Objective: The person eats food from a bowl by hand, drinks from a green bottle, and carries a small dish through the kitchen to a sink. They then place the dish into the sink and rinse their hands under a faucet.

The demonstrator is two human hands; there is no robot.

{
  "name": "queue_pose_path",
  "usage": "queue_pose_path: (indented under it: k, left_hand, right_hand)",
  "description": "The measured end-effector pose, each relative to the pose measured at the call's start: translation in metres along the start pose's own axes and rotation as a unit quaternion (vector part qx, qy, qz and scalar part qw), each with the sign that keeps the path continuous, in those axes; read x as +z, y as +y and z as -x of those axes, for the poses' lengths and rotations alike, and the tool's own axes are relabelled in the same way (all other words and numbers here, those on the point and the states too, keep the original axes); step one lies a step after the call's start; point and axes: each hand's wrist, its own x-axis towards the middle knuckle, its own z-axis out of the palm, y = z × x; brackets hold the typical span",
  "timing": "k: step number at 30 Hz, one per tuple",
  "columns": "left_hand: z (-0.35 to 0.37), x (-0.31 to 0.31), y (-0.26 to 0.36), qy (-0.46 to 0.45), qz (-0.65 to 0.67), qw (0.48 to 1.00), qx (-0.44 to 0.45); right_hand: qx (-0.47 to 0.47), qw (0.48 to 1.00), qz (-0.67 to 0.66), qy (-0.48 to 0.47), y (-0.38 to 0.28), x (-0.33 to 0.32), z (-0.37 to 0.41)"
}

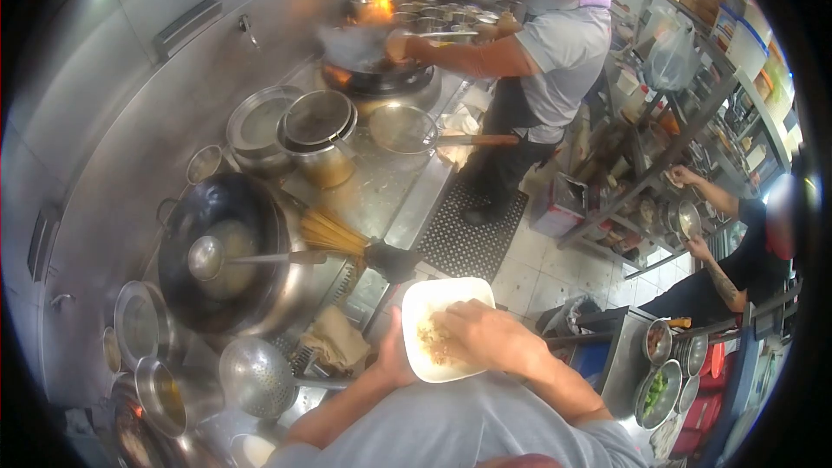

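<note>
My left hand point(394, 357) is closed on the left side of a white square bowl point(472, 289), held in front of my chest. Crumbly brown food point(431, 342) lies inside it. Into the bowl reaches my right hand point(492, 338), its fingers bunched together in the food; the fingertips are partly hidden. To the left, a ladle point(206, 257) rests across a large dark wok point(184, 282). Closer to my left arm are a crumpled tan cloth point(334, 338) and a perforated skimmer point(254, 377).
A bamboo wok brush point(334, 230) lies beside the wok. Stacked pots point(319, 134) and a wire strainer point(403, 128) stand beyond. A co-worker point(568, 43) handles a flaming wok point(381, 69). Another person point(745, 243) holds a metal bowl by shelving at right. A black mat point(472, 224) covers floor.
</note>
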Motion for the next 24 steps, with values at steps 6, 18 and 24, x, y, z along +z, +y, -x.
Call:
queue_pose_path:
  k: [6,18,24]
  left_hand:
    - [-0.005,-0.008,-0.005,-0.080,0.098,0.992,0.016]
    - [-0.006,0.002,-0.005,-0.016,0.088,0.996,0.007]
    - [-0.004,-0.002,-0.002,0.003,0.069,0.997,0.017]
  right_hand:
    - [0.022,0.999,0.009,0.035,0.010,0.000,0.007]
    - [0.034,0.999,-0.015,-0.025,-0.001,-0.006,0.009]
    - [-0.005,1.000,-0.006,0.021,0.003,0.017,-0.003]
